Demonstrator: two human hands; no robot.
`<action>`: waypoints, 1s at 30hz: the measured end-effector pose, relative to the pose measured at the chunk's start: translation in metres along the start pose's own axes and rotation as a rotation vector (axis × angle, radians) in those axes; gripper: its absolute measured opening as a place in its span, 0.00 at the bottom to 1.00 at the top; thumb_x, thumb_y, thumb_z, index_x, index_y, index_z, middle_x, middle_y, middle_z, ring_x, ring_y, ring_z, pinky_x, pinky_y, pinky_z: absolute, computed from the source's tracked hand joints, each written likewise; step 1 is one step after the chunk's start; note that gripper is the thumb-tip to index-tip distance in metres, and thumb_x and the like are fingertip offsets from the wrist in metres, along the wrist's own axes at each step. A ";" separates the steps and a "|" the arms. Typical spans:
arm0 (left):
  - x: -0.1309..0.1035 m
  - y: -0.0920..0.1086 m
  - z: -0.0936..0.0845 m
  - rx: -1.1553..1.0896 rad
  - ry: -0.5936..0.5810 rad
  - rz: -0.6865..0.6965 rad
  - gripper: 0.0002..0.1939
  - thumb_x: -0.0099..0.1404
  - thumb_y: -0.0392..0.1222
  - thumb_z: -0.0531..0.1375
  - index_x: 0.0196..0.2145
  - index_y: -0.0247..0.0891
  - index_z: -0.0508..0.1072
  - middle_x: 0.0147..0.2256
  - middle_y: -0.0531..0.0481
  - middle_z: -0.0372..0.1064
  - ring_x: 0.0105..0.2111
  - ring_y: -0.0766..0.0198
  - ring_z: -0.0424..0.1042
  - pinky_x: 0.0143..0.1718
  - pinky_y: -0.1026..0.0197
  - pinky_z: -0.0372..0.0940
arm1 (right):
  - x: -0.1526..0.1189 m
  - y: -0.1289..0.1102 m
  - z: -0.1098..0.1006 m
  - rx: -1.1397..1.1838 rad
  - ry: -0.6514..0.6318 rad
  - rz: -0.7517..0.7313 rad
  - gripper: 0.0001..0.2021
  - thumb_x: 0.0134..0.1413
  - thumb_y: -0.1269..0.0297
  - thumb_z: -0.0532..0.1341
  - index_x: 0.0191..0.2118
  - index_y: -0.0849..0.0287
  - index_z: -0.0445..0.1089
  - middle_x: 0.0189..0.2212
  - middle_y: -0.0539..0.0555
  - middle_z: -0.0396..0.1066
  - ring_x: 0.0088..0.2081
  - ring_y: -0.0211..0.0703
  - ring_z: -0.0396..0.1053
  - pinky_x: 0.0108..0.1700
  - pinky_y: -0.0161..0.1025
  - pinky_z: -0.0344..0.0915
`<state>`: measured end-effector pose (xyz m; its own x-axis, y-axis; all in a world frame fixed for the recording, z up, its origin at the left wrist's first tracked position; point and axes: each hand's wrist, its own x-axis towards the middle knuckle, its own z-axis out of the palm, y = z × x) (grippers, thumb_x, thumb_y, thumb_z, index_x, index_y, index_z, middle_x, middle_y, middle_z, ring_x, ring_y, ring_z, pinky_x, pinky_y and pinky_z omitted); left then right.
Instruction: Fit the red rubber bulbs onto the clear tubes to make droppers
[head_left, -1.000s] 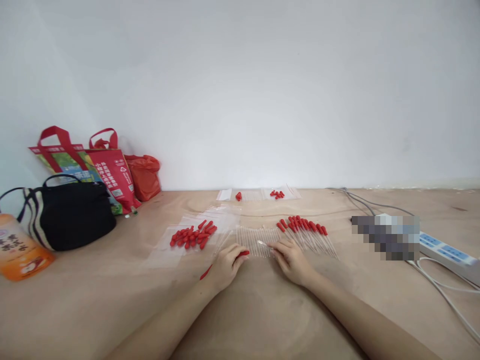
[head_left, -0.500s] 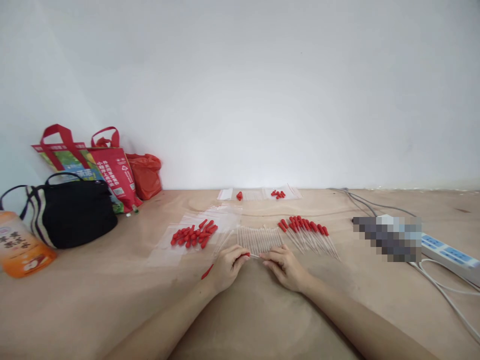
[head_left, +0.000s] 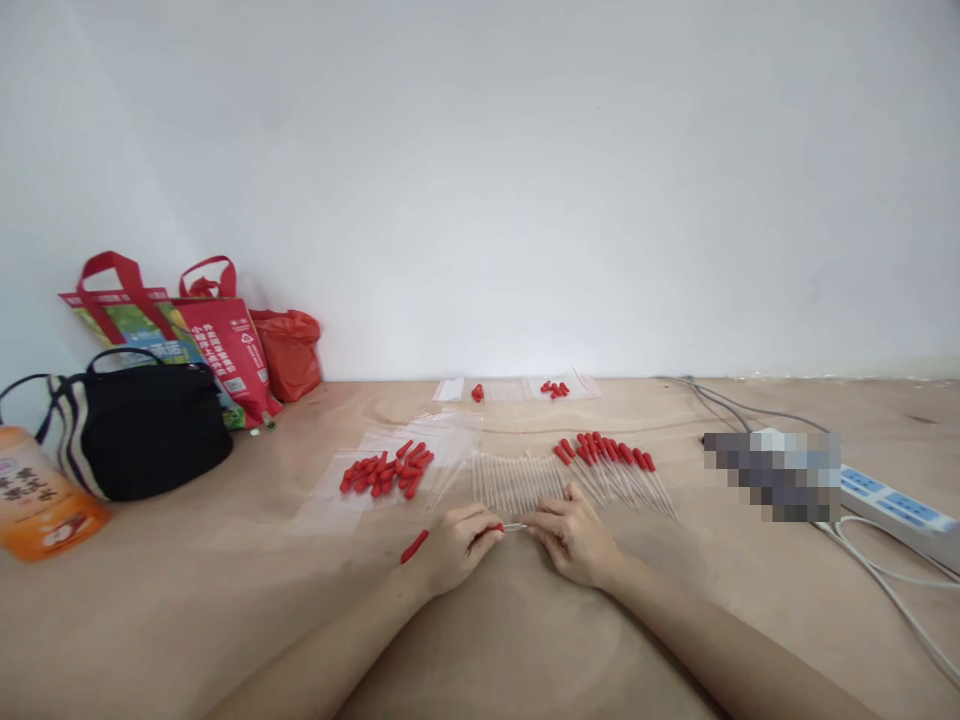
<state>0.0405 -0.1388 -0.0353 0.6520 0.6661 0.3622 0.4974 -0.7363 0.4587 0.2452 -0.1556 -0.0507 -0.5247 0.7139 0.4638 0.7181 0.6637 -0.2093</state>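
My left hand [head_left: 459, 546] is closed on a red rubber dropper bulb, of which only a bit shows at the fingertips. Between the hands runs a thin clear dropper tube [head_left: 514, 527], pinched by my right hand [head_left: 571, 538]; its left end meets the bulb. Just beyond lies a row of bare dropper tubes [head_left: 517, 482]. To the right are several droppers fitted with red bulbs [head_left: 609, 450], fanned out. Loose red bulbs [head_left: 384, 472] are heaped on a clear plastic bag [head_left: 322, 505] at the left. One more red bulb [head_left: 414, 547] rests beside my left wrist.
Along the wall lie small clear bags [head_left: 517, 389] with red bulbs. On the left stand a black bag [head_left: 157, 430], shopping bags [head_left: 232, 345], a red plastic bag [head_left: 289, 350] and an orange package [head_left: 45, 505]. A power strip [head_left: 896, 505] with cables and a blurred-out object are on the right.
Both hands have come slightly nearer to me, away from the tube row. More of the held tube now shows between them. The view has shifted a little.
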 end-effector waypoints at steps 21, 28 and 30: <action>0.002 -0.001 -0.013 0.120 -0.051 0.061 0.09 0.62 0.38 0.49 0.38 0.39 0.67 0.35 0.47 0.66 0.36 0.62 0.65 0.39 0.61 0.60 | 0.011 -0.011 -0.012 -0.052 -0.082 0.003 0.10 0.54 0.66 0.51 0.32 0.56 0.69 0.26 0.50 0.68 0.32 0.38 0.61 0.35 0.38 0.44; -0.008 -0.011 -0.050 0.301 0.037 -0.463 0.12 0.52 0.44 0.57 0.34 0.38 0.62 0.35 0.47 0.63 0.37 0.56 0.64 0.37 0.57 0.59 | 0.008 0.033 -0.024 -0.156 0.157 0.638 0.12 0.53 0.62 0.50 0.35 0.55 0.70 0.31 0.52 0.72 0.35 0.41 0.65 0.37 0.38 0.47; -0.012 -0.014 -0.058 0.300 -0.057 -0.559 0.13 0.50 0.46 0.58 0.31 0.38 0.61 0.34 0.48 0.63 0.35 0.57 0.65 0.34 0.59 0.58 | 0.009 0.046 -0.025 -0.205 0.178 0.795 0.12 0.51 0.62 0.51 0.35 0.56 0.70 0.29 0.52 0.72 0.34 0.43 0.65 0.37 0.39 0.48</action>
<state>-0.0071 -0.1294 0.0009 0.2725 0.9583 0.0860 0.9049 -0.2857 0.3155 0.2846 -0.1245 -0.0346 0.2403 0.8946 0.3767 0.9214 -0.0882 -0.3784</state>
